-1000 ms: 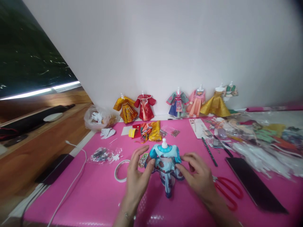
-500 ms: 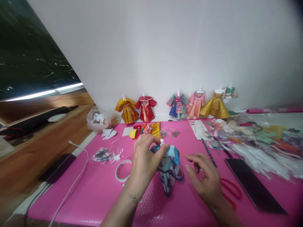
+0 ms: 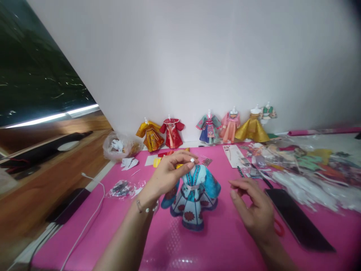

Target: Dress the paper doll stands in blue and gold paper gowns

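Note:
A miniature blue and white robe with wide blue sleeves and dark red flower patches stands upright on a small white dress form, its front facing me. The form's white neck knob pokes up between the thumb and fingers of my left hand, which pinches it at the neck and shoulder. To the right of the robe, my right hand hovers apart from it with bent fingers spread from the thumb, holding nothing. Red scissor handles show partly behind the right hand.
Several dressed forms, among them a red robe and a gold skirt, line the wall. A black phone and plastic bags of cloth pieces lie on the right. A white cable and a small bag of parts lie left.
The robe has turned from its side to face me, with its skirt and sleeves spread. My left hand stays at its neck. My right hand has moved slightly right, away from it.

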The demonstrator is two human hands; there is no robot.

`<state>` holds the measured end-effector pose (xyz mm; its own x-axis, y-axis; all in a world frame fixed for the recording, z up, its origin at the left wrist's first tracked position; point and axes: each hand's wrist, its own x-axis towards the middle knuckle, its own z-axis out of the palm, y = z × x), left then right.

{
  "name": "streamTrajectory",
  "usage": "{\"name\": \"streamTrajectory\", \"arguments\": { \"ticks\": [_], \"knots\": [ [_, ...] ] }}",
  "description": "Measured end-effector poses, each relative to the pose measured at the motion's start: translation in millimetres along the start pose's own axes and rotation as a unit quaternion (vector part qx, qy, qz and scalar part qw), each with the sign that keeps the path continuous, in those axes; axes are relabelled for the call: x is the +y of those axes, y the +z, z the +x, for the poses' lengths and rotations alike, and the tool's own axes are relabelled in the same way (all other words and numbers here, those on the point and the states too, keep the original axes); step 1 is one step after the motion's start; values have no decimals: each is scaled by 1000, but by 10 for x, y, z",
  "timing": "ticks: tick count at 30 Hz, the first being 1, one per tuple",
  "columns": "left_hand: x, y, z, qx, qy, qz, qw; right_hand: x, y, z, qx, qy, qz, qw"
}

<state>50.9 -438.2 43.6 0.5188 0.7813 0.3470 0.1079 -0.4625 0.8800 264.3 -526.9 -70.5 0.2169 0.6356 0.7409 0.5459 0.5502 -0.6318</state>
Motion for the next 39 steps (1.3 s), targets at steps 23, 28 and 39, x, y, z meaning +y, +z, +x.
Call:
{"name": "streamTrajectory", "arguments": {
  "ticks": [23, 28, 39],
  "knots": [
    [-671, 209, 8, 52, -18, -36, 998, 305, 516, 481, -210, 149, 140, 956],
    [-704, 264, -16, 37, -25, -13, 999, 347, 510, 476, -208, 158, 154, 953],
    [-673, 248, 133, 59, -60, -4, 996, 334, 409, 180, -7, -21, -56, 998]
  ]
}}
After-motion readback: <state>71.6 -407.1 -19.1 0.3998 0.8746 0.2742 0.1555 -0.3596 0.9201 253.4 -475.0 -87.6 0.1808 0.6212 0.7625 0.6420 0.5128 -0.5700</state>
